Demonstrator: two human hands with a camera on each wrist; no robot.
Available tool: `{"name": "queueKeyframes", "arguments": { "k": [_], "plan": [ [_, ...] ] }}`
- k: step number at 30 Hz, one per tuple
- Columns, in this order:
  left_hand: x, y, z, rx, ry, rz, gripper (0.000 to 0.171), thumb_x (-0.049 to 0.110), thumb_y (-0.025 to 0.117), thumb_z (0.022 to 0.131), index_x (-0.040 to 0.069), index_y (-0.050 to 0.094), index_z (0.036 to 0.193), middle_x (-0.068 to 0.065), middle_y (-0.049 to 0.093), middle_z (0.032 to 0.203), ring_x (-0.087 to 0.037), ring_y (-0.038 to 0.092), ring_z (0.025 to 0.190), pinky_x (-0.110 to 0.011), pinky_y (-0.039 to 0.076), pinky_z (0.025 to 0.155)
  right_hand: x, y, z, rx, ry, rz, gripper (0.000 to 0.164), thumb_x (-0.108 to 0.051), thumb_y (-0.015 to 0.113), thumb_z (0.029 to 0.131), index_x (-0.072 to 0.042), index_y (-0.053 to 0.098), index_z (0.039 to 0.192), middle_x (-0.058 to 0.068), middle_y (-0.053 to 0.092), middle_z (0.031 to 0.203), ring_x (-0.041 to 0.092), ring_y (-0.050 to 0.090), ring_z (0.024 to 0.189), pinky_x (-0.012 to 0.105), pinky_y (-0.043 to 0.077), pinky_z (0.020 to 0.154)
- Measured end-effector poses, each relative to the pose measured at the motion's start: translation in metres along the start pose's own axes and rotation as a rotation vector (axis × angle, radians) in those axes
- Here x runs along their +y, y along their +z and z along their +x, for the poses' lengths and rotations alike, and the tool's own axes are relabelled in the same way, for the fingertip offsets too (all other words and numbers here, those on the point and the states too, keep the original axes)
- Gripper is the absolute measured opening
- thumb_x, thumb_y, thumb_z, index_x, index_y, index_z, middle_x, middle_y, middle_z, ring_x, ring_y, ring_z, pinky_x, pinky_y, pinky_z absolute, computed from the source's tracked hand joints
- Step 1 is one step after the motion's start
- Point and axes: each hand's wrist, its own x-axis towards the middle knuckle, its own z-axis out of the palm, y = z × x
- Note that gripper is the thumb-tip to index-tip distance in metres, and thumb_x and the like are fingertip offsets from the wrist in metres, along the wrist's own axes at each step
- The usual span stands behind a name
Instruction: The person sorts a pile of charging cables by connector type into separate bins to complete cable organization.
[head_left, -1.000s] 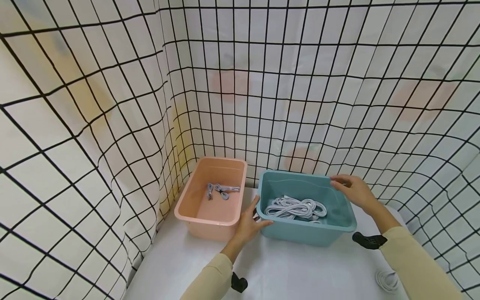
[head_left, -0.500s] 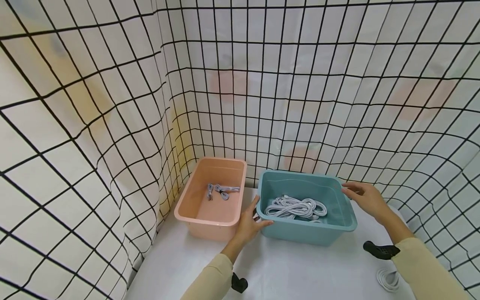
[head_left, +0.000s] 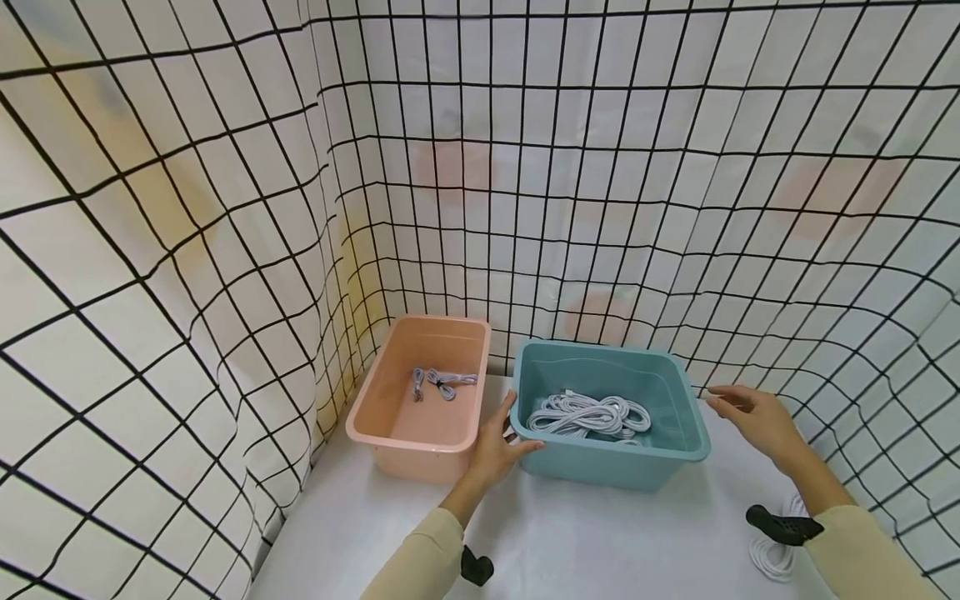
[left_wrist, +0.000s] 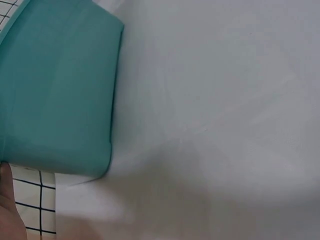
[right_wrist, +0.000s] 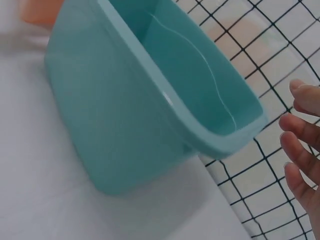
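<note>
A teal plastic bin (head_left: 600,467) stands on the white table, with several white coiled cables (head_left: 588,415) lying in it. My left hand (head_left: 493,448) rests at the bin's left front corner, its thumb along the front rim and its fingers spread up the left side. In the left wrist view only a bit of that hand (left_wrist: 9,210) shows beside the bin's wall. Off the bin's right end, my right hand (head_left: 761,421) hovers with loosely bent fingers and nothing in them. The right wrist view shows these fingers (right_wrist: 300,152) apart from the rim.
Left of the teal bin stands a peach bin (head_left: 427,458) with a few small grey tied cables (head_left: 444,383) inside. A white coiled cable (head_left: 767,560) lies on the table (head_left: 600,542) at the lower right, partly behind the right wrist. Black netting (head_left: 555,225) encloses the back and sides.
My right hand has moved rightward and slightly down, from over the teal bin's right rim to beyond it. The left hand and both bins keep their places.
</note>
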Motion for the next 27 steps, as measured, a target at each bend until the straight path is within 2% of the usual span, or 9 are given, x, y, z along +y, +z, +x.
{"name": "queueKeyframes", "arguments": {
  "k": [4,7,9,11,16,22,24,27],
  "plan": [
    [0.0,0.0,0.0,-0.001,0.006,-0.003,0.105,0.014,0.088,0.083,0.008,0.023,0.165,-0.012,0.026,0.168,-0.034,0.042,0.143,-0.034,0.049,0.104,0.016,0.0,-0.012,0.028,0.006,-0.009,0.054,-0.037,0.056,0.108,0.007,0.058,0.139,0.029,0.066,0.122,0.039,0.065,0.103,0.042,0.058,0.072],
    [-0.001,0.0,0.0,0.001,0.002,-0.004,0.106,0.014,0.088,0.082,0.009,0.024,0.165,-0.01,0.026,0.168,-0.033,0.042,0.143,-0.033,0.049,0.104,0.028,0.001,-0.023,0.057,0.028,0.005,0.051,-0.035,0.057,0.108,0.007,0.058,0.138,0.028,0.068,0.119,0.016,0.065,0.094,0.03,0.054,0.069],
    [-0.001,0.0,0.0,0.004,0.001,-0.008,0.106,0.013,0.089,0.082,0.009,0.024,0.165,-0.008,0.026,0.167,-0.032,0.042,0.143,-0.032,0.049,0.104,0.037,0.002,-0.032,0.074,0.048,0.027,0.051,-0.034,0.058,0.108,0.008,0.058,0.138,0.028,0.067,0.119,0.0,0.059,0.09,0.023,0.052,0.068],
    [-0.002,0.001,-0.001,0.004,0.004,-0.011,0.106,0.013,0.089,0.082,0.01,0.024,0.165,-0.008,0.026,0.168,-0.032,0.042,0.143,-0.031,0.049,0.104,0.046,0.003,-0.042,0.1,0.078,0.036,0.052,-0.035,0.058,0.108,0.007,0.058,0.138,0.027,0.067,0.119,-0.011,0.052,0.086,0.017,0.05,0.065],
    [-0.003,0.001,-0.001,0.008,0.015,-0.008,0.105,0.012,0.089,0.081,0.009,0.025,0.165,-0.008,0.026,0.167,-0.031,0.043,0.143,-0.03,0.049,0.104,0.072,0.006,-0.061,0.143,0.153,0.066,0.056,-0.038,0.058,0.107,0.01,0.058,0.137,0.026,0.069,0.116,-0.017,0.049,0.081,0.015,0.049,0.062],
    [-0.001,0.001,-0.001,0.006,0.013,-0.009,0.105,0.014,0.089,0.082,0.01,0.025,0.165,-0.01,0.026,0.168,-0.032,0.043,0.143,-0.033,0.049,0.105,0.096,0.01,-0.078,0.198,0.214,0.05,0.056,-0.037,0.063,0.105,0.012,0.06,0.132,0.029,0.068,0.116,-0.022,0.042,0.078,0.016,0.05,0.059],
    [-0.001,0.001,0.0,0.004,0.01,-0.006,0.105,0.015,0.088,0.082,0.011,0.025,0.165,-0.01,0.026,0.168,-0.032,0.043,0.143,-0.033,0.049,0.105,0.102,0.012,-0.083,0.217,0.229,0.052,0.056,-0.037,0.065,0.104,0.011,0.06,0.132,0.016,0.073,0.108,-0.023,0.041,0.078,0.016,0.05,0.059],
    [0.0,0.001,0.0,0.004,0.007,-0.002,0.105,0.015,0.088,0.082,0.01,0.024,0.165,-0.009,0.027,0.167,-0.031,0.043,0.143,-0.032,0.049,0.105,0.112,0.017,-0.092,0.252,0.255,0.076,0.058,-0.039,0.068,0.102,0.01,0.06,0.133,-0.015,0.07,0.094,-0.023,0.044,0.077,0.015,0.049,0.059]
  ]
}}
